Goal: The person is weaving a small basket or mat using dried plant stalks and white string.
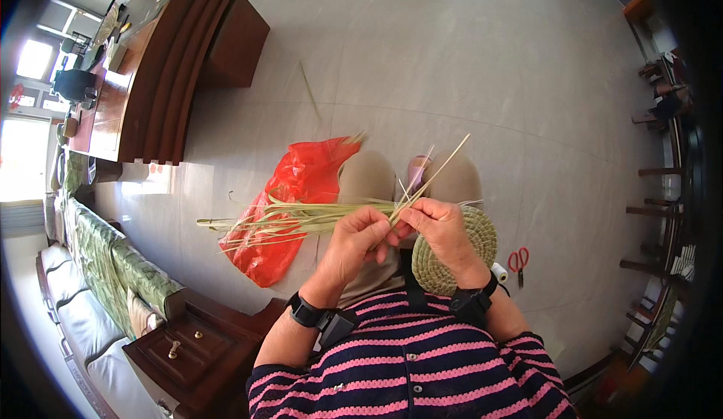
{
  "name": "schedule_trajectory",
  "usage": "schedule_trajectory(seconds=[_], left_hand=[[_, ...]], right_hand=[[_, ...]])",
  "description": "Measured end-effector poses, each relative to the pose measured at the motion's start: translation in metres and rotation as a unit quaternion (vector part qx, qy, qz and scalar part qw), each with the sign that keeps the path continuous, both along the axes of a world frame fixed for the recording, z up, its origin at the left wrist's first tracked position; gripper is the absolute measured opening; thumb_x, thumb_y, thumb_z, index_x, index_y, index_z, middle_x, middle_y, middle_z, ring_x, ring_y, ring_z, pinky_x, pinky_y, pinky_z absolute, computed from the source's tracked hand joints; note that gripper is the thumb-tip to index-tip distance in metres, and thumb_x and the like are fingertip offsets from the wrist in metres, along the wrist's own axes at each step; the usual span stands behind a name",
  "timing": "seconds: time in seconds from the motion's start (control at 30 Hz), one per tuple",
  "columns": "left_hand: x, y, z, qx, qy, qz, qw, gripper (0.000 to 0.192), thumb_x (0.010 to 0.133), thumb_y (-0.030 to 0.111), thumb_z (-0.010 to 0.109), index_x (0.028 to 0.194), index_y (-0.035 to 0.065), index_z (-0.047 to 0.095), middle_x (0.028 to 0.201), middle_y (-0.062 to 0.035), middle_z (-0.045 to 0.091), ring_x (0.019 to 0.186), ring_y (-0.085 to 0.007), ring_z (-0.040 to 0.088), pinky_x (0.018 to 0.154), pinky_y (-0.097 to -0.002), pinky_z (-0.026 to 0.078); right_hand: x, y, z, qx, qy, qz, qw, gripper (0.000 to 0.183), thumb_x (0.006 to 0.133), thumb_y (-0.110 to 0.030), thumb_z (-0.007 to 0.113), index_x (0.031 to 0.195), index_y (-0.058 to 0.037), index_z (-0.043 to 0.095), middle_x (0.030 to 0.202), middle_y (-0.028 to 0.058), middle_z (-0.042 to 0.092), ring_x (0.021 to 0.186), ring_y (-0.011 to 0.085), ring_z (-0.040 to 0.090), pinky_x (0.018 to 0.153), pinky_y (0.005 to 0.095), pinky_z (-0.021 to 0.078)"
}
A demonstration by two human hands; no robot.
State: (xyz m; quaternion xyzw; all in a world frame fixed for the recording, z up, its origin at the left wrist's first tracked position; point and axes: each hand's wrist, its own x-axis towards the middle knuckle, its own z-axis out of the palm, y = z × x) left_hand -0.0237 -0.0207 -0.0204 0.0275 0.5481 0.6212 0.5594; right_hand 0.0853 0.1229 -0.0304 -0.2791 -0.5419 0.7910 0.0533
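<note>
A bundle of long, pale green dried grass or leaf strips lies across my lap, its loose ends pointing left. My left hand pinches the strips near their right end, thumb against the fingers. Close beside it, my right hand grips a few thin strips that slant up and right between the knees. A round coiled mat of woven plant fibre rests on the lap, partly covered by my right hand and wrist. White thread or thin strips show by the fingertips; which of the two I cannot tell.
A red plastic bag lies on the floor at the left. Red-handled scissors and a white thread spool are at the right. A wooden drawer cabinet stands lower left, a large wooden desk upper left.
</note>
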Motion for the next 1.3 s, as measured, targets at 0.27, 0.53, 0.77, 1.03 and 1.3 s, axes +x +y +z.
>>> schedule_trajectory(seconds=[0.27, 0.53, 0.77, 1.03, 1.3], left_hand=[[0.001, 0.000, -0.009, -0.031, 0.127, 0.119, 0.984, 0.011, 0.100, 0.018, 0.045, 0.095, 0.0075, 0.046, 0.072, -0.0059, 0.063, 0.051, -0.0093, 0.052, 0.044, -0.0207, 0.038], [0.007, -0.007, -0.006, -0.048, 0.212, -0.028, 0.976, 0.011, 0.093, 0.009, 0.053, 0.084, 0.0040, 0.053, 0.069, 0.0010, 0.056, 0.060, -0.0057, 0.047, 0.055, -0.0214, 0.040], [0.005, -0.011, -0.006, -0.021, 0.029, 0.010, 0.999, 0.014, 0.093, 0.014, 0.054, 0.082, 0.0060, 0.055, 0.069, 0.0011, 0.057, 0.056, -0.0055, 0.051, 0.047, -0.0204, 0.037], [0.010, -0.013, -0.020, -0.008, 0.112, 0.064, 0.992, 0.012, 0.096, 0.012, 0.049, 0.087, 0.0059, 0.053, 0.069, -0.0030, 0.058, 0.054, -0.0099, 0.054, 0.045, -0.0210, 0.037], [-0.079, -0.093, -0.022, -0.086, 0.213, 0.407, 0.884, 0.023, 0.098, 0.019, 0.048, 0.075, 0.0158, 0.044, 0.058, 0.0068, 0.033, 0.044, -0.0045, 0.029, 0.037, -0.0221, 0.023]], right_hand=[[0.000, -0.005, -0.003, -0.021, -0.027, 0.006, 0.999, 0.017, 0.092, -0.013, 0.060, 0.090, 0.0024, 0.067, 0.075, 0.0054, 0.066, 0.066, 0.0113, 0.062, 0.063, 0.0241, 0.0510], [0.000, -0.006, -0.007, 0.036, -0.023, 0.018, 0.999, 0.017, 0.092, -0.015, 0.061, 0.087, 0.0004, 0.067, 0.074, 0.0031, 0.066, 0.063, 0.0082, 0.061, 0.056, 0.0221, 0.0489], [-0.002, -0.007, -0.003, 0.098, -0.032, 0.051, 0.993, 0.016, 0.090, -0.014, 0.063, 0.084, 0.0009, 0.067, 0.072, 0.0016, 0.065, 0.061, 0.0068, 0.059, 0.055, 0.0216, 0.0472], [-0.001, -0.013, -0.004, 0.084, -0.013, 0.055, 0.995, 0.013, 0.087, -0.009, 0.063, 0.079, 0.0005, 0.065, 0.069, 0.0003, 0.061, 0.061, 0.0059, 0.054, 0.056, 0.0216, 0.0428], [0.013, 0.008, 0.001, 0.086, 0.010, 0.078, 0.993, 0.017, 0.087, -0.005, 0.058, 0.071, 0.0001, 0.059, 0.068, 0.0024, 0.057, 0.060, 0.0087, 0.053, 0.057, 0.0233, 0.0438]])
